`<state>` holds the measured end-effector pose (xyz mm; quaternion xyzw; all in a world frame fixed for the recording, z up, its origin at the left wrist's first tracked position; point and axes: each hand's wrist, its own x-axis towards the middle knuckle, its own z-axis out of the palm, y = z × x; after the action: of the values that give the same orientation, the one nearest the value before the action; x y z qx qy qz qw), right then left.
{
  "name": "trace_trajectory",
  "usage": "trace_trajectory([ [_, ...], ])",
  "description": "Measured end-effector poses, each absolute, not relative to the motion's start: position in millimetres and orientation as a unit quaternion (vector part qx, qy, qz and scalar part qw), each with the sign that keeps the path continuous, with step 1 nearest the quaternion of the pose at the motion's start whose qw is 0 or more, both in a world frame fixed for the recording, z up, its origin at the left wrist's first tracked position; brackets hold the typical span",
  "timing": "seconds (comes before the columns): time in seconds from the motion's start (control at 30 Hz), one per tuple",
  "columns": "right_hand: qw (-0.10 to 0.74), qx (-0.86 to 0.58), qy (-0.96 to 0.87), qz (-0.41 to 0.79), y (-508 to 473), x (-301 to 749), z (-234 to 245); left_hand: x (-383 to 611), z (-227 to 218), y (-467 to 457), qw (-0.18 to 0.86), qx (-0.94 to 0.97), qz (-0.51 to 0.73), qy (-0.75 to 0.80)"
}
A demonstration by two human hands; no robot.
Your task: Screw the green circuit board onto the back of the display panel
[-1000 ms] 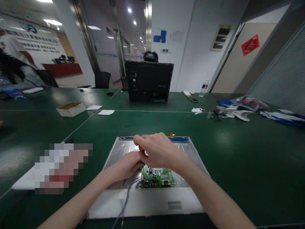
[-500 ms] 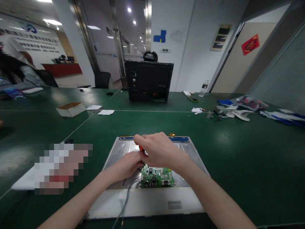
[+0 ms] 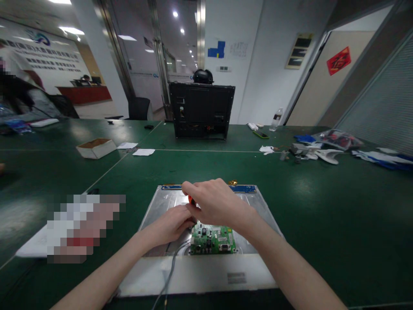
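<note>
My right hand (image 3: pixel 214 202) is closed around a screwdriver, whose orange-red handle (image 3: pixel 191 200) shows only in part between the fingers. Just below it, my left hand (image 3: pixel 176 221) has its fingers drawn together near the tool's lower end; what they hold is hidden. Both hands are over the upper left corner of a green circuit board (image 3: pixel 213 239). That board lies on the metal back of a flat display panel (image 3: pixel 267 217). Grey cables (image 3: pixel 173 267) run from the board's left side over the panel's white lower strip (image 3: pixel 200 275).
A narrow blue board (image 3: pixel 247 188) lines the panel's far edge. On the green table (image 3: pixel 338 224) stand a black monitor (image 3: pixel 203 110), a small open box (image 3: pixel 97 148) and a bottle (image 3: pixel 276 119). Gloves and small parts (image 3: pixel 303 150) lie at right; a blurred-out item (image 3: pixel 80 228) lies at left.
My right hand has shifted very slightly over the same spot, still around the screwdriver. My left hand and the circuit board look the same as before.
</note>
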<state>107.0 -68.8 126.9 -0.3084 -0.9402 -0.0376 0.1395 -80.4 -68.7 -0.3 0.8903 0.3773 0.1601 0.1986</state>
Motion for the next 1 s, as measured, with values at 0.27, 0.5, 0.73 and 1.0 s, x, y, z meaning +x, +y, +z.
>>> trace_trajectory([
  [0.27,0.129,-0.288,-0.949,-0.013,-70.4,108.6,129.3,-78.4,3.6,-71.2,0.192,0.892,0.175,0.370],
  [0.5,0.127,-0.300,-0.945,-0.019,-69.7,108.0,129.2,-79.1,2.6,-70.1,0.204,0.890,0.161,0.376],
  [0.73,0.132,-0.312,-0.941,-0.014,-69.2,114.0,137.2,-77.8,11.0,-72.8,0.210,0.888,0.143,0.383],
  [1.0,0.178,-0.359,-0.916,-0.019,-59.4,136.1,150.6,-80.9,22.0,-76.7,0.179,0.889,0.167,0.386],
])
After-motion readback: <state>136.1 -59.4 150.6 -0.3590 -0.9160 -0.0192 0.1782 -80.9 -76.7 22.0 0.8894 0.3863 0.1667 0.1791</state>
